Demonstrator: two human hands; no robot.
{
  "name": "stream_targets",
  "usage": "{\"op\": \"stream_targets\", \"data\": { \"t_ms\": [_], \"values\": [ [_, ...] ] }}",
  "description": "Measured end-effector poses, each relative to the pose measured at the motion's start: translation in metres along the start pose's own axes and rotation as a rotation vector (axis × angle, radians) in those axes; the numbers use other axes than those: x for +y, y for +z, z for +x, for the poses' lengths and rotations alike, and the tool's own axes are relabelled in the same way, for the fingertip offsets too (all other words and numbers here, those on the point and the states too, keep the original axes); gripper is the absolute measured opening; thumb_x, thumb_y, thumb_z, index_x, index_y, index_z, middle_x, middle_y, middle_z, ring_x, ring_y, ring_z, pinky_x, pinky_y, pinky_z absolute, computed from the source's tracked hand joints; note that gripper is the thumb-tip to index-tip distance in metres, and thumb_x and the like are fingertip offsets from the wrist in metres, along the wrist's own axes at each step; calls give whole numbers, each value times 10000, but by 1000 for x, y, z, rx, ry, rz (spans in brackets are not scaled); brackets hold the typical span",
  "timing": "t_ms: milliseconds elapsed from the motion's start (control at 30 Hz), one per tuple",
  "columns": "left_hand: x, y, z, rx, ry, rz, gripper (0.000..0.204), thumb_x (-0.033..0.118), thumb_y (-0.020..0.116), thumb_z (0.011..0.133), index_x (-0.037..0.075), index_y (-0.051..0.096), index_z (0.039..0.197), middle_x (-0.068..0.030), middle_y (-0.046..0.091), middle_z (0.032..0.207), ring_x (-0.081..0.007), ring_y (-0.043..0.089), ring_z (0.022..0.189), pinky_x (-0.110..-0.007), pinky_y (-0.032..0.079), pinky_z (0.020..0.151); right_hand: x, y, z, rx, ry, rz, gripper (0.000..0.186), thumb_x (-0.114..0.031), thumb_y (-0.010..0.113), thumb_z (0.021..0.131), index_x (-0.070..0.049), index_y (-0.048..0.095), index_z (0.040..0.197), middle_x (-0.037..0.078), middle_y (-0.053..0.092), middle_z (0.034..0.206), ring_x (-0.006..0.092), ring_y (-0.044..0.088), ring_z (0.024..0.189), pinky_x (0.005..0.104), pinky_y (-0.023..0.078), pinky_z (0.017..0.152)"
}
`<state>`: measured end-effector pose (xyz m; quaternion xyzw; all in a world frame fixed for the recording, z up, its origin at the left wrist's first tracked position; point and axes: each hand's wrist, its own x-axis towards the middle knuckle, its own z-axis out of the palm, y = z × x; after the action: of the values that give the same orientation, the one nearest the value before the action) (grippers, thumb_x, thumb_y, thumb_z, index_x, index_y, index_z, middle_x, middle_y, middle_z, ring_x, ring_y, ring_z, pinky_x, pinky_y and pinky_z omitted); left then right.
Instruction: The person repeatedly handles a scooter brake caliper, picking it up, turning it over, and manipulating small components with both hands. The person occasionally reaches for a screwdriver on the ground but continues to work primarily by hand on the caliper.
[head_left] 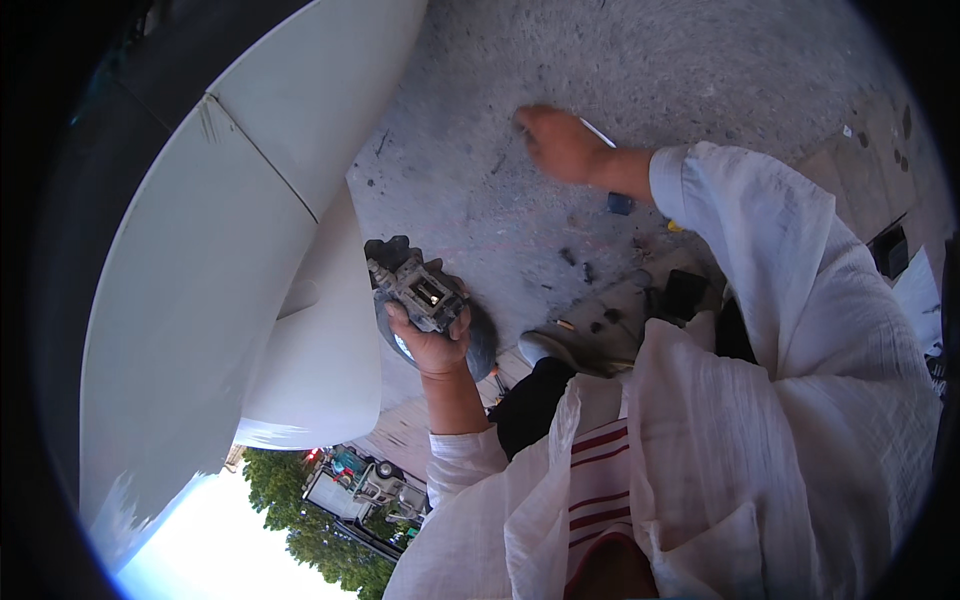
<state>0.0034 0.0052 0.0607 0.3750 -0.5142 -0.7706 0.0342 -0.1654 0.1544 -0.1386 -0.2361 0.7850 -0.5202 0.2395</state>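
Observation:
My left hand [435,345] is closed around a grimy grey metal part [410,288] with a rectangular slot in its middle, perhaps a brake caliper. Behind and below that part shows a dark rounded object [482,335]. My right hand [565,145] hovers farther off to the right, its fingers curled and a little blurred. Beside its wrist a thin pale rod [598,132] sticks out; whether the hand grips it is hidden. Under the right wrist a small dark blue block [620,204] lies on the concrete.
A large white vehicle body panel [200,250] curves along the left. Small dark pieces [588,270], a yellow item [675,226] and a black box-like object [685,290] lie on the ground near my shoe [545,347]. A truck [355,490] and trees [285,490] stand beyond.

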Motion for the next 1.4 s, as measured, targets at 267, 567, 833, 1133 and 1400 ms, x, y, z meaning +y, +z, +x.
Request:
{"op": "stream_targets", "data": {
  "t_ms": [267, 567, 833, 1133, 1400],
  "values": [
    [-2, -15, -2, -77, 31, -43, 822, 671, 509, 842, -37, 448, 1256, -240, 610, 848, -123, 426, 354, -192, 324, 320, 7, 8, 10, -104, -457, -403, 338, -62, 553, 829, -95, 586, 1164, 140, 563, 1165, 316, 529, 1119, 420, 494, 880],
    [-11, -25, 3, -49, 57, -122, 821, 678, 537, 822, -22, 459, 1244, -214, 610, 950, -205, 545, 526, -226, 372, 313, -6, 54, 7, -341, -625, -803, 290, -135, 572, 817, 28, 609, 1055, 90, 605, 1108, 274, 558, 1056, 362, 526, 797],
    [-9, -14, -3, 52, 47, -106, 839, 725, 458, 833, -5, 468, 1246, -246, 601, 816, -101, 384, 326, -205, 313, 324, -102, -23, -18, -581, -169, 633, 184, -109, 629, 864, -25, 618, 1027, 98, 662, 886, 188, 620, 794, 324, 507, 738],
    [-5, -7, -2, -4, -8, -135, 869, 724, 476, 826, -66, 505, 1186, -241, 613, 828, -145, 457, 360, -203, 350, 324, -128, -30, -45, -358, -283, 585, 164, -101, 646, 876, -12, 609, 1008, 103, 659, 916, 158, 626, 829, 311, 506, 761],
    [-4, -8, -3, 17, -19, -24, 868, 758, 447, 812, -29, 527, 1168, -218, 628, 786, -127, 440, 344, -208, 332, 330, -134, -36, -38, -497, 83, 887, 145, -57, 599, 886, 4, 562, 1012, 105, 654, 923, 170, 646, 812, 303, 539, 732]
  ]
}}
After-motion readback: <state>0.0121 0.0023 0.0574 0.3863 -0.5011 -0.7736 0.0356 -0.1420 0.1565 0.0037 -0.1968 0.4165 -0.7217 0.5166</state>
